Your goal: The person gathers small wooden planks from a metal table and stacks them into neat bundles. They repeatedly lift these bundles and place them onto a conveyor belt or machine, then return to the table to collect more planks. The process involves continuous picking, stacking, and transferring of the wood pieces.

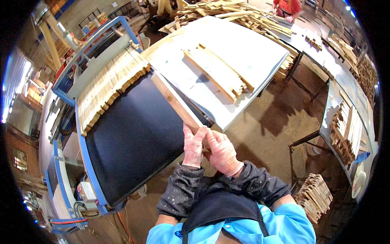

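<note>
Dark apron [221, 209] lies nearest; left hand [193, 145] and right hand [223, 152] hold one wooden strip [174, 99]; lined-up strips [111, 86] block the black belt's [134, 130] far end, planks [211, 76] occupy the tabletop [243, 42].

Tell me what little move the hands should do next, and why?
Perhaps slide the left hand a little farther up the board: it and the right hand are close together at the near end, with the long rest sticking out ahead, so spreading them might steady it.
</note>
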Tool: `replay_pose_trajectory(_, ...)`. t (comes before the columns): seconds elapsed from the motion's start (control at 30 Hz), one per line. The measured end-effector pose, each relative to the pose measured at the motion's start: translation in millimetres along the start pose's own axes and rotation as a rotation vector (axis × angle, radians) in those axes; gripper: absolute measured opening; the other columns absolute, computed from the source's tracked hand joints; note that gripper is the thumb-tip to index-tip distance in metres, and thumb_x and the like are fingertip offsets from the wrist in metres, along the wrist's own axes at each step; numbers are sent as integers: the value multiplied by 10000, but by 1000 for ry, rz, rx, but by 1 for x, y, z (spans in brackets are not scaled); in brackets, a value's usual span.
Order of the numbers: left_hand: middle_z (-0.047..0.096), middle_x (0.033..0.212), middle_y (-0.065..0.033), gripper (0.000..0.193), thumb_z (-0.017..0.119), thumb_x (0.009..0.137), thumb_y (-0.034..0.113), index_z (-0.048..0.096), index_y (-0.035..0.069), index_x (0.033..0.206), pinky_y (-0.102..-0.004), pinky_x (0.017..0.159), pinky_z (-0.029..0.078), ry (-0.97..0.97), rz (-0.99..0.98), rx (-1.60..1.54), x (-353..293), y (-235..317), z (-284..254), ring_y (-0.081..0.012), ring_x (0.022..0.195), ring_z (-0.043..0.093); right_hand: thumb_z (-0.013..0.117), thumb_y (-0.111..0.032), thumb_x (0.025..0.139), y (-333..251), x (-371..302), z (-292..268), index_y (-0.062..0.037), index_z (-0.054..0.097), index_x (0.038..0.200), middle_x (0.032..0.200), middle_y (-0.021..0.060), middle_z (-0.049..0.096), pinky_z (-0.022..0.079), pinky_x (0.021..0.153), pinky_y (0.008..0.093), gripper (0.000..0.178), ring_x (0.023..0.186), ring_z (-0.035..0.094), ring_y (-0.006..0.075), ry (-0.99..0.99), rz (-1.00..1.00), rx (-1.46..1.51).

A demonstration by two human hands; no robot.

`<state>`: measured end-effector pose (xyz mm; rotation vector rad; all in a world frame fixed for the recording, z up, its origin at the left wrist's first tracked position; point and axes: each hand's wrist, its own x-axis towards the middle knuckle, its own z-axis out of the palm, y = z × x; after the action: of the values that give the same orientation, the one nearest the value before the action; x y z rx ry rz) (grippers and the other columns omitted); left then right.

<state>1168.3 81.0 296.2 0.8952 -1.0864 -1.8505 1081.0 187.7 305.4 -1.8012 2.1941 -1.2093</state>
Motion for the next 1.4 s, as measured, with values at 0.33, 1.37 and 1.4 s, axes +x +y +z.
replay_pose_trajectory(0.33,617,1116,-47,520,679,1080,147,453,176,1547,-280,645,632,49,-189,-83,119,-10,45,-154,805,677,846,-104,903,97,40,-49,20,605,1496,1345,145,717,574,1033,344,652,1198,704,221,56,458,695)
replay_pose_trajectory(1.37,689,1447,-203,659,654,1083,395,460,107,1643,-424,1124,486,-179,-6,769,312,-27,77,-321,1342,651,557,-558,1059,335,374,-28,-5,755,1309,1163,215,781,571,984,476,638,1089,751,361,-642,483,13)
replay_pose_trajectory(1.4,680,1454,-215,670,653,1087,387,440,100,1654,-415,1125,487,-141,-55,797,311,-27,82,-329,1330,654,548,-576,1049,331,376,-25,3,765,1274,1157,230,779,573,983,474,657,1075,754,370,-667,382,-88)
